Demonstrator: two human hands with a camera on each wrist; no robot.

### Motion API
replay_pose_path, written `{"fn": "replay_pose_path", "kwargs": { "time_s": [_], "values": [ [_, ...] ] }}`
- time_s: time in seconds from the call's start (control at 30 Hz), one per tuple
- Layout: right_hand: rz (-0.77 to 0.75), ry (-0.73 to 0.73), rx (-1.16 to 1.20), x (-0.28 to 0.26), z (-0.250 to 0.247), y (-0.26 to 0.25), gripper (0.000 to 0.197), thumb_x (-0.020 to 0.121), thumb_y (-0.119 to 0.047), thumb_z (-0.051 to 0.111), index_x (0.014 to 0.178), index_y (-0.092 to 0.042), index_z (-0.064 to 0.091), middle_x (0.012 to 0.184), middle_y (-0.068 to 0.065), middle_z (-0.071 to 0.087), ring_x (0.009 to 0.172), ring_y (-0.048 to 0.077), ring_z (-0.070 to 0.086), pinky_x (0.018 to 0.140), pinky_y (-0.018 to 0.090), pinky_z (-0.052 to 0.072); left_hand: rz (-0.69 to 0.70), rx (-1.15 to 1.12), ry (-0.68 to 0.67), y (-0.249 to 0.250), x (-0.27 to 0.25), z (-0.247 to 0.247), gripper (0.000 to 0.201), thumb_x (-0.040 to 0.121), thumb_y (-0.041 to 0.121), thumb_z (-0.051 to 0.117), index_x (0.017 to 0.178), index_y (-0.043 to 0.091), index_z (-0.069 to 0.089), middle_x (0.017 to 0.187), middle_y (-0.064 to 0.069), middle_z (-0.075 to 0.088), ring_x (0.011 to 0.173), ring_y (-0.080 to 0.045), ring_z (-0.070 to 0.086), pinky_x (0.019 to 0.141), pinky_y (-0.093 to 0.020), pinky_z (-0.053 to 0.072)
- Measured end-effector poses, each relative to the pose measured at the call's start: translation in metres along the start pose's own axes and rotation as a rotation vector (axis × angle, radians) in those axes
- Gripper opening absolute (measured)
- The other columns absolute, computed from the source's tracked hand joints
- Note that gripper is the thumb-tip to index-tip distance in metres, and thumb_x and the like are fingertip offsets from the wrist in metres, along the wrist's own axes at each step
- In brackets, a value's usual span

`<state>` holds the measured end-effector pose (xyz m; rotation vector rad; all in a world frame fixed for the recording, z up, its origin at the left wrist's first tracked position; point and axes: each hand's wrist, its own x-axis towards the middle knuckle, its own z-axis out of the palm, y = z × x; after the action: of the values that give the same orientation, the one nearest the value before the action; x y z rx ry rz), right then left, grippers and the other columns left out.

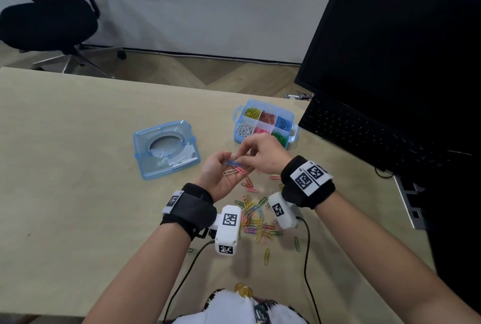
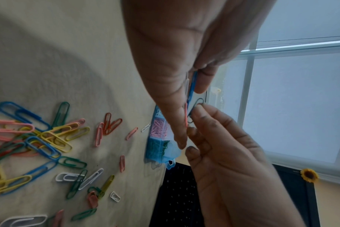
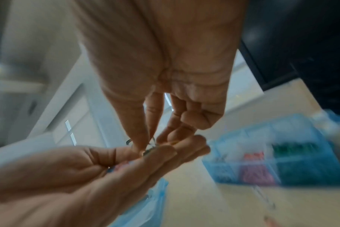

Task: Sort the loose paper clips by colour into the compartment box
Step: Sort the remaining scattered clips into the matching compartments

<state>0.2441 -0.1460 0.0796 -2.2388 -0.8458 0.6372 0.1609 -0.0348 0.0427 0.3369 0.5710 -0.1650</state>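
My left hand [image 1: 221, 177] is held palm up above the desk with a few paper clips [image 1: 234, 168] in it: blue, pink and white. In the left wrist view its thumb presses the blue clip [image 2: 192, 86] against the fingers. My right hand [image 1: 263, 154] reaches into that palm, and its thumb and forefinger pinch one dark clip [image 2: 196, 107]. The blue compartment box [image 1: 286, 113] stands open just beyond the hands, holding yellow, red, blue, white, pink and green clips in separate cells. A mixed pile of loose clips [image 1: 256, 219] lies on the desk below my wrists.
The box's clear blue lid [image 1: 166, 149] lies to the left of the hands. A black keyboard [image 1: 364, 136] and a dark monitor [image 1: 403, 50] fill the right side. An office chair [image 1: 46, 18] stands beyond the desk's far edge. Two cables [image 1: 308, 258] trail from the wrist cameras.
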Motion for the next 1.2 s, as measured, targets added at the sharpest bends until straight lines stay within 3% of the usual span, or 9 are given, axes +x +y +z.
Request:
{"fn": "replay_pose_path", "kwargs": {
  "time_s": [0.13,0.23,0.33,0.5,0.73,0.9,1.0,1.1,1.2],
  "values": [
    [0.190,0.145,0.319,0.007,-0.007,0.019,0.007,0.086,-0.002,0.064,0.084,-0.007,0.061,0.073,0.007,0.062,0.063,0.015,0.058,0.061,0.023,0.052,-0.031,0.096,0.080,0.000,0.001,-0.006,0.043,0.098,0.014,0.026,0.115,-0.013,0.055,0.119,-0.033,0.059,0.099,-0.037,0.066,0.088,-0.040,0.052],
    [0.350,0.386,0.197,0.022,-0.023,0.050,0.016,0.083,-0.008,0.067,0.075,-0.019,0.059,0.075,0.002,0.065,0.071,0.018,0.064,0.080,0.035,0.056,-0.044,0.120,0.088,0.001,-0.002,-0.006,0.042,0.098,0.014,0.027,0.111,-0.009,0.059,0.121,-0.029,0.060,0.103,-0.035,0.064,0.088,-0.037,0.051],
    [0.369,0.367,-0.035,0.021,-0.036,0.058,0.011,0.086,-0.013,0.065,0.096,-0.013,0.068,0.097,0.006,0.071,0.090,0.019,0.066,0.090,0.025,0.048,-0.047,0.124,0.074,0.000,-0.005,-0.002,0.044,0.098,0.015,0.026,0.114,-0.008,0.059,0.122,-0.027,0.060,0.110,-0.035,0.061,0.088,-0.037,0.051],
    [0.124,0.205,-0.061,-0.005,-0.025,0.022,0.013,0.086,-0.017,0.068,0.098,-0.017,0.075,0.092,-0.003,0.069,0.074,0.003,0.059,0.071,0.015,0.044,-0.019,0.123,0.079,0.001,-0.004,0.005,0.048,0.100,0.020,0.025,0.118,-0.011,0.056,0.117,-0.031,0.061,0.109,-0.038,0.062,0.089,-0.040,0.053],
    [-0.019,0.122,-0.217,-0.015,0.001,0.009,0.017,0.083,-0.014,0.072,0.099,-0.016,0.074,0.098,0.002,0.060,0.086,0.013,0.056,0.083,0.028,0.049,-0.033,0.096,0.059,-0.001,-0.004,0.008,0.050,0.101,0.021,0.023,0.101,-0.015,0.058,0.094,-0.030,0.066,0.074,-0.035,0.070,0.070,-0.043,0.057],
    [0.025,0.096,-0.184,-0.012,0.001,0.012,0.002,0.089,-0.017,0.063,0.090,-0.016,0.063,0.097,0.003,0.061,0.084,0.015,0.057,0.079,0.031,0.049,-0.027,0.076,0.046,0.000,-0.002,0.005,0.046,0.097,0.016,0.025,0.113,-0.015,0.054,0.109,-0.032,0.061,0.097,-0.037,0.063,0.087,-0.046,0.051],
    [0.095,0.140,0.147,-0.013,0.000,0.014,0.010,0.091,-0.008,0.056,0.091,-0.017,0.055,0.086,0.003,0.068,0.077,0.016,0.065,0.072,0.037,0.056,0.001,0.096,0.052,0.001,-0.002,0.005,0.044,0.093,0.012,0.026,0.121,-0.013,0.051,0.117,-0.030,0.060,0.099,-0.037,0.064,0.090,-0.043,0.050],
    [0.173,0.106,0.468,-0.017,-0.001,0.010,0.018,0.093,0.005,0.042,0.099,-0.007,0.054,0.076,0.007,0.059,0.059,0.011,0.054,0.048,0.022,0.042,0.035,0.068,0.024,0.002,-0.001,0.005,0.052,0.080,0.004,0.036,0.129,-0.011,0.046,0.129,-0.031,0.052,0.115,-0.039,0.054,0.105,-0.045,0.041],
    [0.208,0.075,0.509,-0.021,-0.001,0.006,0.021,0.093,0.001,0.041,0.085,-0.008,0.058,0.066,0.004,0.054,0.054,0.008,0.046,0.046,0.017,0.034,0.082,0.053,0.019,0.001,0.001,0.006,0.047,0.082,-0.006,0.032,0.126,-0.009,0.047,0.123,-0.029,0.056,0.110,-0.037,0.057,0.104,-0.047,0.040]
  ]
}}
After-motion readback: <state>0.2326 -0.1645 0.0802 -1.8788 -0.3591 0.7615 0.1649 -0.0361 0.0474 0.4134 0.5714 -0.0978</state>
